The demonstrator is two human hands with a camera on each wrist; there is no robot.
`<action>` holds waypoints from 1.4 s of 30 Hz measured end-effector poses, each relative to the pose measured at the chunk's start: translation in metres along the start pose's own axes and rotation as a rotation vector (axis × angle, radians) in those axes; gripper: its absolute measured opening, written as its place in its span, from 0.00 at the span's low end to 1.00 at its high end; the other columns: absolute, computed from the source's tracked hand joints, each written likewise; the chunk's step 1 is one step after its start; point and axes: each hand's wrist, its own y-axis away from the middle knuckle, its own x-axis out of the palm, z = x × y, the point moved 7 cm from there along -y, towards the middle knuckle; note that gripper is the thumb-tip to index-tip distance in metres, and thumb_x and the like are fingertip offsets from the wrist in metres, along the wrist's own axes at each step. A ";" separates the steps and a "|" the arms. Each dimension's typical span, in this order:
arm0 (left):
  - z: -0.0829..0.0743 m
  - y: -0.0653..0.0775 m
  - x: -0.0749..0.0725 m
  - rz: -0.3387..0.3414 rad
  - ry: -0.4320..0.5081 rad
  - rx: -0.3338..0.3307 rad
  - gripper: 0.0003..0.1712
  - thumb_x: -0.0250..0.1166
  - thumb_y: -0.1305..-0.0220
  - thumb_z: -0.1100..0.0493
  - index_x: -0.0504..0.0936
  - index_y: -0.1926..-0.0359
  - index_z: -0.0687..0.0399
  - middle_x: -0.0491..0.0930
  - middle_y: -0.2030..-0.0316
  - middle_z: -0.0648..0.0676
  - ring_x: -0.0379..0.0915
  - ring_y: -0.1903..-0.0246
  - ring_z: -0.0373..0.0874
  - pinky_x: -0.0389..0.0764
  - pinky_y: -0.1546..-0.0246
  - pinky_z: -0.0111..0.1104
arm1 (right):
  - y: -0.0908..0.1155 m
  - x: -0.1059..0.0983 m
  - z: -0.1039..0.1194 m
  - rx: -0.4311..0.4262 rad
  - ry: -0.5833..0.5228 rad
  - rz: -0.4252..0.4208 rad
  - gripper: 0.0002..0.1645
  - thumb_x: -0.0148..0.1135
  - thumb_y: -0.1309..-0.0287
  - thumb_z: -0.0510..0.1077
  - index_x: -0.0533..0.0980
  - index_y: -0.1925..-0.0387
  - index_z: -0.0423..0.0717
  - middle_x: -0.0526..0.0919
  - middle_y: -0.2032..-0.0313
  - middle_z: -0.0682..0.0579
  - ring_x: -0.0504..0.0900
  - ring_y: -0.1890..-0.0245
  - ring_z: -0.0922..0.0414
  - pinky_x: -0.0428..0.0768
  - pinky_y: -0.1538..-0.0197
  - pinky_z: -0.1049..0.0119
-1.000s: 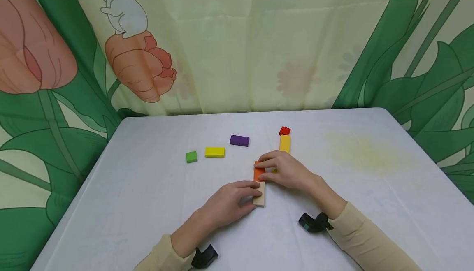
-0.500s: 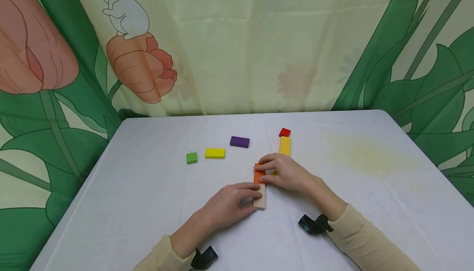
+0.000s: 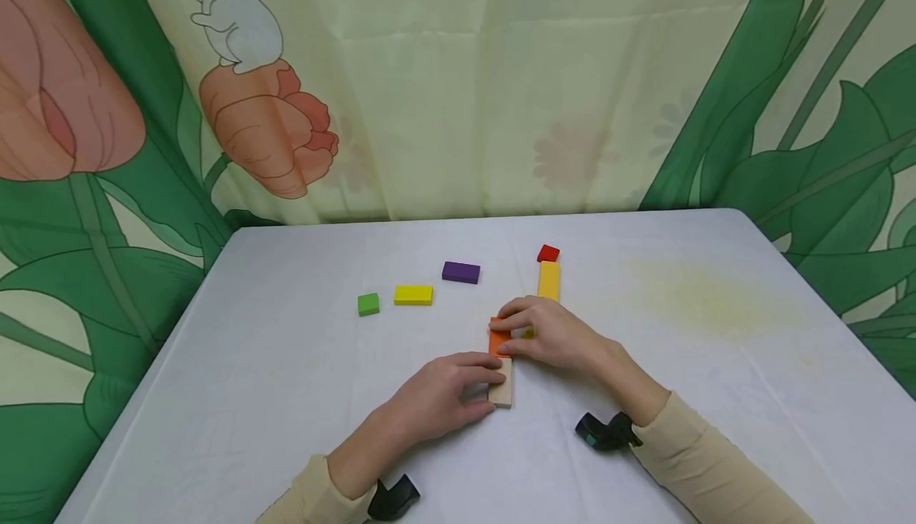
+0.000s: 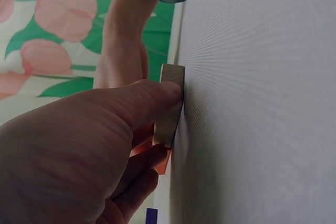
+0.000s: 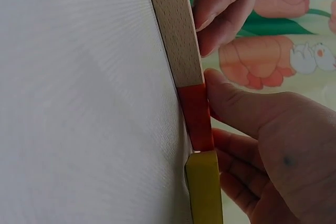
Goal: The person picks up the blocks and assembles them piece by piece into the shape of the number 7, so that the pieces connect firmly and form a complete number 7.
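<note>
My left hand holds a plain wooden block, thumb on its near end and fingers over its far part. Its grain shows in the left wrist view, where the thumb presses the end. End to end with it lies an orange block, which my right hand pinches between thumb and fingers. In the right wrist view the two blocks touch, and a yellow block lies just past the orange one. Part of a yellow block shows beneath my right fingers; the rest is hidden.
Beyond my right hand lie a yellow-orange block and a small red block at its far end. Further left are a purple block, a yellow block and a small green block. A white cloth covers the table.
The plain wooden block and the orange block have slid slightly toward me, with both hands staying on them. The other blocks have not moved.
</note>
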 end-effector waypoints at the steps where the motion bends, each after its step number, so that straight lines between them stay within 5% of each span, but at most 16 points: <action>1: 0.000 0.000 0.000 -0.003 -0.006 0.002 0.18 0.73 0.37 0.58 0.87 0.46 0.52 0.80 0.42 0.47 0.75 0.41 0.40 0.75 0.41 0.33 | 0.000 0.000 0.000 0.002 0.000 0.001 0.24 0.73 0.40 0.50 0.84 0.44 0.46 0.83 0.47 0.52 0.79 0.44 0.50 0.75 0.38 0.50; 29: 0.000 0.000 0.001 0.002 -0.020 0.008 0.18 0.74 0.39 0.56 0.88 0.47 0.51 0.80 0.44 0.46 0.74 0.41 0.39 0.74 0.40 0.31 | 0.001 0.000 0.000 0.042 -0.011 0.024 0.23 0.74 0.42 0.49 0.85 0.45 0.47 0.83 0.49 0.55 0.79 0.45 0.52 0.76 0.40 0.52; 42: -0.002 0.002 -0.003 -0.065 -0.010 0.119 0.21 0.77 0.43 0.53 0.87 0.47 0.49 0.74 0.39 0.50 0.67 0.36 0.43 0.70 0.37 0.32 | 0.002 -0.005 0.000 0.081 -0.014 0.032 0.21 0.72 0.39 0.49 0.85 0.45 0.51 0.82 0.47 0.55 0.77 0.42 0.52 0.76 0.39 0.51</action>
